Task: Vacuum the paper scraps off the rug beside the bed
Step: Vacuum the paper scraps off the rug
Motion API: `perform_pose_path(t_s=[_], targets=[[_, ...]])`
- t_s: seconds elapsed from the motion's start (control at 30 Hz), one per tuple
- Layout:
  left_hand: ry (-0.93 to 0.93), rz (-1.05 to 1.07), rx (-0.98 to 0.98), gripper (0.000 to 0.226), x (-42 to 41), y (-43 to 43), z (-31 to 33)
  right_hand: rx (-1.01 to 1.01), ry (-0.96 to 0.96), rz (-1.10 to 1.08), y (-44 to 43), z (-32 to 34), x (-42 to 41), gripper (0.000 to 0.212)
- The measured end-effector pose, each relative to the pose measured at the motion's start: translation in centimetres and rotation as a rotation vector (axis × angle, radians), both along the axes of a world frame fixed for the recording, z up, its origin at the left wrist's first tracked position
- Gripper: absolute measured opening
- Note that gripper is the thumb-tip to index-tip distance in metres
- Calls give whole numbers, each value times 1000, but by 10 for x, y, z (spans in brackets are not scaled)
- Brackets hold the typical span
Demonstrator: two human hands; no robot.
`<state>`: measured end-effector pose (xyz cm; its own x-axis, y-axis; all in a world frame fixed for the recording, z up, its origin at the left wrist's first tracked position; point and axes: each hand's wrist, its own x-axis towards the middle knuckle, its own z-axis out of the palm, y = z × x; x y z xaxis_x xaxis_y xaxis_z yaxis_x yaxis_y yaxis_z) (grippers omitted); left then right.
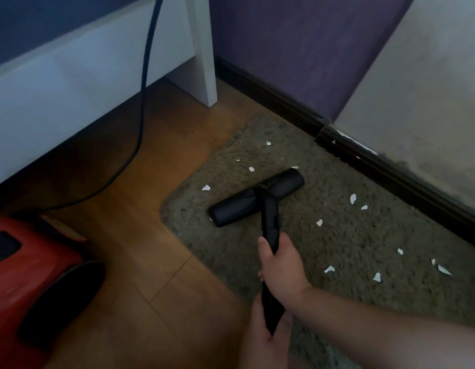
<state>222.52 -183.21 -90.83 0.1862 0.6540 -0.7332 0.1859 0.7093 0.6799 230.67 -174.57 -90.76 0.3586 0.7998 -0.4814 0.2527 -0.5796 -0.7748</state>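
Paper scraps (352, 198) ring the nozzle (257, 201) near the rug edge (181, 225).

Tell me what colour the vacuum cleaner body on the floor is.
The vacuum cleaner body is red, seen at lower left in the head view.

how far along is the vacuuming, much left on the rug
Early on. Nothing plainly looks cleaned yet. In hand: both the right hand and left hand grip the wand, with the vacuum head on the rug. Left: paper scraps ahead of the head and more scattered to its right.
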Motion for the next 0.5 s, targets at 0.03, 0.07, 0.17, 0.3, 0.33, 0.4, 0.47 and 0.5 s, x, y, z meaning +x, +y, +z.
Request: perform_pose_path(t_s=[0.03,0.07,0.17,0.3,0.33,0.4,0.47,0.5], targets=[[-1,31,25,48,-1,2,2,7,0,7,3,2,-3,16],[-19,58,56,51,-3,4,2,19,-1,15,8,3,-6,17],[-26,134,150,59,-12,24,0,62,-9,49,38,10,-20,21],[-53,152,175,26,-27,64,8,91,7,136,83,16,-39,19],[-56,162,160,21,-30,71,10,84,12,153,90,15,-41,20],[-63,156,137,20,-32,75,15,58,-2,176,96,13,-45,21],[-68,147,123,24,-32,69,13,26,-6,187,92,9,-47,21],[-66,145,114,26,-32,65,11,15,-9,191,88,7,-47,21]])
